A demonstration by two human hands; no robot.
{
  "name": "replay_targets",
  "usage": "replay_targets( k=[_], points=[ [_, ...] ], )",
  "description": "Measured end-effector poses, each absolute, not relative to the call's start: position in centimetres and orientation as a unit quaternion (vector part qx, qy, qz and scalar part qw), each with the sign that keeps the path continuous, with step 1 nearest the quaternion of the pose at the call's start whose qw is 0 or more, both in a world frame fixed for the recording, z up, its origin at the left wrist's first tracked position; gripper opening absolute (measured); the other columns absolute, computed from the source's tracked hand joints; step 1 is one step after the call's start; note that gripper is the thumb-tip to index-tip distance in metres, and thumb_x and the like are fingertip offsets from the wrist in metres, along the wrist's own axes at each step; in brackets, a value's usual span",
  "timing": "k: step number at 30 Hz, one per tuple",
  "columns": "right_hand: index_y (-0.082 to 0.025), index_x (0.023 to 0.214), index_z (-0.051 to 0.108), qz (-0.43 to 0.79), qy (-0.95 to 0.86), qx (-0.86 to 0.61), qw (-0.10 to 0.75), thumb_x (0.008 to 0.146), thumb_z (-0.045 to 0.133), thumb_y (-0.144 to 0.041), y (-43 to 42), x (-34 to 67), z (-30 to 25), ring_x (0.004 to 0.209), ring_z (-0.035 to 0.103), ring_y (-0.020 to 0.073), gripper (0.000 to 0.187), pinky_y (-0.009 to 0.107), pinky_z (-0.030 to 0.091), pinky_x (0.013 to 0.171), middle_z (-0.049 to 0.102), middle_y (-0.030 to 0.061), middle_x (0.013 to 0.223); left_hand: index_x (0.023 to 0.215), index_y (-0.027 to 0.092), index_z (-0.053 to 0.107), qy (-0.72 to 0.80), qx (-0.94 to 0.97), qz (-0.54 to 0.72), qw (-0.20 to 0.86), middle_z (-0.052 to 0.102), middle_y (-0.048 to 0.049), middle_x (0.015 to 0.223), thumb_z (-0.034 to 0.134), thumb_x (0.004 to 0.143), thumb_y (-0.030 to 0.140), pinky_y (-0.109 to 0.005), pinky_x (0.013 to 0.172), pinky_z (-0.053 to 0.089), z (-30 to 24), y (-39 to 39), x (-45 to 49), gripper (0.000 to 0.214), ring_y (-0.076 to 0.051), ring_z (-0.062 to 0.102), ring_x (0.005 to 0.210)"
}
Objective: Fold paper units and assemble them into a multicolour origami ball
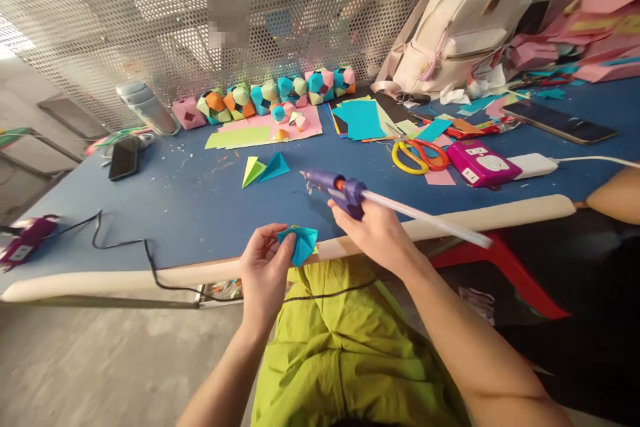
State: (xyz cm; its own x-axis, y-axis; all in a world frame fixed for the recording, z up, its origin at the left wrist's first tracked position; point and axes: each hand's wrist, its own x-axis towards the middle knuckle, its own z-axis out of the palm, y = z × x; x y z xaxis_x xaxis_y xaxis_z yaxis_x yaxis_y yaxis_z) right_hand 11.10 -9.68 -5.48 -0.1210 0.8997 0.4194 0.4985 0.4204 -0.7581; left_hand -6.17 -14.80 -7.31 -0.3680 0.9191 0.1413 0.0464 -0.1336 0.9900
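Observation:
My left hand (264, 265) pinches a folded teal paper piece (301, 243) with a yellow-green layer under it, just at the table's near edge. My right hand (376, 230) is wrapped round a purple glue gun (336, 187); its nozzle points left over the blue tabletop and a long clear glue stick (430, 219) juts out behind it to the right. The nozzle sits a little above and right of the teal piece, not touching it. Two folded triangles, one yellow-green (252, 170) and one teal (275, 166), lie on the table beyond my hands.
A row of multicoloured paper balls (280, 92) lines the back by the mesh wall. Paper sheets (361, 119), orange-yellow scissors (419, 155), a magenta power strip (483, 164), two phones (123, 158), a bottle (148, 108) and a white backpack (465, 23) are spread about. A black cable (125, 243) crosses the near left edge.

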Motion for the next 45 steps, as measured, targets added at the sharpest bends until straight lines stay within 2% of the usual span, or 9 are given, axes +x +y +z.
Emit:
replay_targets(
  k=[3, 8, 13, 17, 23, 28, 33, 45],
  points=[
    [-0.018, 0.083, 0.06, 0.252, -0.722, -0.446, 0.465, 0.087, 0.054, -0.027, -13.3, 12.0, -5.5, 0.066, 0.062, 0.0162, 0.012, 0.026, 0.047, 0.06, 0.065, 0.0032, 0.074, 0.087, 0.018, 0.063, 0.556, 0.438, 0.618, 0.342, 0.064, 0.0016, 0.069, 0.072, 0.073, 0.031, -0.018, 0.053, 0.049, -7.0, -14.4, -6.3, 0.021, -0.009, 0.059, 0.057],
    [-0.019, 0.086, 0.055, 0.242, -0.754, -0.402, 0.459, 0.088, 0.054, -0.019, -16.1, 12.5, -5.3, 0.064, 0.06, 0.0144, 0.001, 0.024, 0.048, 0.059, 0.061, 0.0011, 0.071, 0.084, 0.018, 0.063, 0.568, 0.462, 0.608, 0.307, 0.061, 0.0023, 0.063, 0.07, 0.075, 0.03, -0.018, 0.049, 0.045, -6.5, -14.2, -6.0, 0.017, -0.009, 0.055, 0.053],
    [-0.02, 0.087, 0.051, 0.187, -0.791, -0.361, 0.456, 0.087, 0.051, -0.013, -15.8, 12.3, -5.8, 0.065, 0.059, 0.0136, 0.007, 0.023, 0.048, 0.06, 0.06, 0.0015, 0.075, 0.084, 0.018, 0.063, 0.576, 0.506, 0.591, 0.251, 0.056, 0.0037, 0.06, 0.068, 0.076, 0.029, -0.019, 0.048, 0.041, -6.6, -14.3, -5.7, 0.015, -0.008, 0.048, 0.051],
    [-0.02, 0.087, 0.048, 0.128, -0.812, -0.347, 0.452, 0.088, 0.048, -0.015, -15.6, 12.1, -6.0, 0.063, 0.059, 0.0145, 0.005, 0.025, 0.047, 0.058, 0.058, 0.0012, 0.072, 0.083, 0.018, 0.063, 0.578, 0.523, 0.581, 0.235, 0.052, 0.0046, 0.057, 0.066, 0.078, 0.031, -0.019, 0.046, 0.038, -6.8, -14.4, -5.7, 0.014, -0.008, 0.045, 0.05],
    [-0.02, 0.093, 0.049, 0.117, -0.816, -0.336, 0.456, 0.09, 0.046, -0.016, -15.9, 12.0, -6.2, 0.065, 0.059, 0.0156, 0.005, 0.026, 0.045, 0.059, 0.057, 0.0012, 0.073, 0.082, 0.018, 0.064, 0.586, 0.539, 0.57, 0.204, 0.047, 0.0058, 0.055, 0.065, 0.078, 0.029, -0.018, 0.045, 0.035, -6.6, -14.4, -5.7, 0.011, -0.007, 0.04, 0.049],
    [-0.02, 0.095, 0.049, 0.107, -0.829, -0.327, 0.441, 0.089, 0.047, -0.013, -15.9, 12.3, -5.9, 0.067, 0.059, 0.0157, 0.01, 0.026, 0.045, 0.061, 0.058, 0.0011, 0.075, 0.083, 0.019, 0.064, 0.583, 0.547, 0.57, 0.189, 0.05, 0.005, 0.058, 0.064, 0.079, 0.029, -0.019, 0.047, 0.038, -6.7, -14.4, -5.8, 0.011, -0.008, 0.044, 0.05],
    [-0.019, 0.094, 0.049, 0.098, -0.831, -0.324, 0.441, 0.089, 0.046, -0.013, -15.8, 12.1, -5.6, 0.064, 0.058, 0.0155, 0.008, 0.026, 0.045, 0.059, 0.057, 0.0012, 0.073, 0.082, 0.019, 0.064, 0.578, 0.572, 0.564, 0.141, 0.051, 0.004, 0.062, 0.063, 0.08, 0.027, -0.019, 0.051, 0.038, -6.8, -14.4, -5.8, 0.009, -0.008, 0.044, 0.052],
    [-0.019, 0.09, 0.05, 0.089, -0.824, -0.341, 0.443, 0.09, 0.045, -0.015, -15.7, 11.9, -5.5, 0.062, 0.059, 0.0153, 0.006, 0.025, 0.046, 0.057, 0.058, 0.0014, 0.07, 0.084, 0.019, 0.064, 0.565, 0.596, 0.558, 0.112, 0.054, 0.0033, 0.065, 0.062, 0.082, 0.022, -0.02, 0.052, 0.04, -7.2, -14.3, -6.0, 0.005, -0.008, 0.047, 0.054]
  ],
)
